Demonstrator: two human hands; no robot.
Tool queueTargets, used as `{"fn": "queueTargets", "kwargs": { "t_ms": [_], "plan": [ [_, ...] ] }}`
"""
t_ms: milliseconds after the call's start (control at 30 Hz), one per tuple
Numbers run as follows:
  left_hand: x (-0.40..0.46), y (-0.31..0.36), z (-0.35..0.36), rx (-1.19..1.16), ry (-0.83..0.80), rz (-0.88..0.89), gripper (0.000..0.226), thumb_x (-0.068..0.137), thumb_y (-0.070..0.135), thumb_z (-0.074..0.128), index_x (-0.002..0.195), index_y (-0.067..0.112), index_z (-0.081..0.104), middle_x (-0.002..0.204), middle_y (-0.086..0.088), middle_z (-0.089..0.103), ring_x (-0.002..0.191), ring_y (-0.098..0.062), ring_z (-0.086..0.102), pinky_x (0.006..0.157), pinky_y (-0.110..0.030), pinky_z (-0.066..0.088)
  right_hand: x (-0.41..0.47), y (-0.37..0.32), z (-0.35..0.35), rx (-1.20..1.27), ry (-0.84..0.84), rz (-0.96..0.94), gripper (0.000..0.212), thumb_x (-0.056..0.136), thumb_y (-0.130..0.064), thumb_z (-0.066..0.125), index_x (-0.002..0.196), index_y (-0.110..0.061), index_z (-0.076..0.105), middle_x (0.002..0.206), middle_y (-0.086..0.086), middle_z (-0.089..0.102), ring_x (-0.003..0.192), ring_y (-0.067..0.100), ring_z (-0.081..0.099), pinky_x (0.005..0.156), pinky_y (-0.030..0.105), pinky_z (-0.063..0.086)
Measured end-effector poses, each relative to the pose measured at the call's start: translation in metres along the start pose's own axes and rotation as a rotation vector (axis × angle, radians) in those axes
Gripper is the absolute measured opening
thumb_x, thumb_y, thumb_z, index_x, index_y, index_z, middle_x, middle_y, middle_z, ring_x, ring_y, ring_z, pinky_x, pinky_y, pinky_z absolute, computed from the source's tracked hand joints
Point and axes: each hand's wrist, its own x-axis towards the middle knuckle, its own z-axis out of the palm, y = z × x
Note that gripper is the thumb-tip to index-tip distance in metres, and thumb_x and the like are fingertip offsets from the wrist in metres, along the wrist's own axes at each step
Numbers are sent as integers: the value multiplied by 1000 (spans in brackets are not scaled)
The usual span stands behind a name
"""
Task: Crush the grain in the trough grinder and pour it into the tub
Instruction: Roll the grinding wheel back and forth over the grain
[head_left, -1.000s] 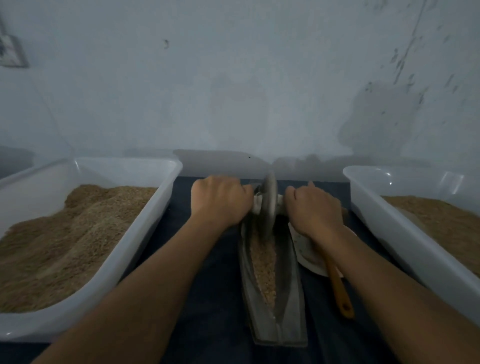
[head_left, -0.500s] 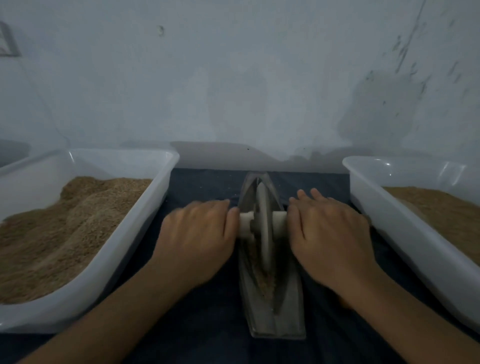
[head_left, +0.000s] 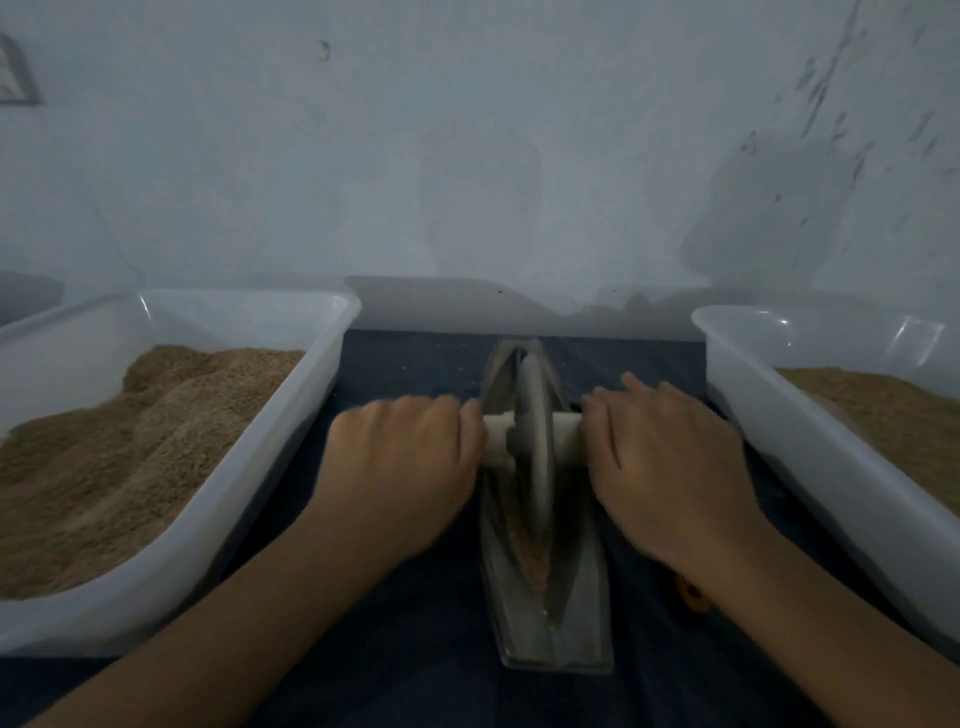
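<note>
So the room is pretty dim, with a pale blue-grey scuffed wall (head_left: 467, 156) right behind a tabletop covered in dark navy cloth (head_left: 415, 649). A long narrow grey metal trough grinder (head_left: 550, 613) sits in the middle of it, long axis running straight away from the person, pointed far end aimed at the wall. Its upright grey disc wheel (head_left: 531, 441) stands in the groove over a strip of brown grain (head_left: 530, 551). The left hand (head_left: 405, 457) and right hand (head_left: 670, 457) are apart, one on each end of the pale axle handle (head_left: 496, 441); fingers lie fairly flat, blurred. White plastic tubs of tan grain flank it, left (head_left: 270, 467) and right (head_left: 769, 426).
</note>
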Motion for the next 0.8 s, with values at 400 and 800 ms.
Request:
{"fn": "queueTargets", "kwargs": {
  "t_ms": [400,800],
  "plan": [
    [94,-16,36,70,-167,-205,24,99,25,35,84,22,53,93,-4,62,82,-29,58,62,-35,32,84,25,37,-242,-205,-1,20,98,-18,32,79,-13,30,76,3,45,64,19,35,68,41,42],
    [-15,-1,-4,-84,76,70,25,99,31,32,90,20,52,71,2,49,54,-18,45,49,-32,39,-18,2,-1,-23,110,-51,50,105,-30,26,90,-24,74,101,-2,76,116,23,67,102,38,48]
  ]
}}
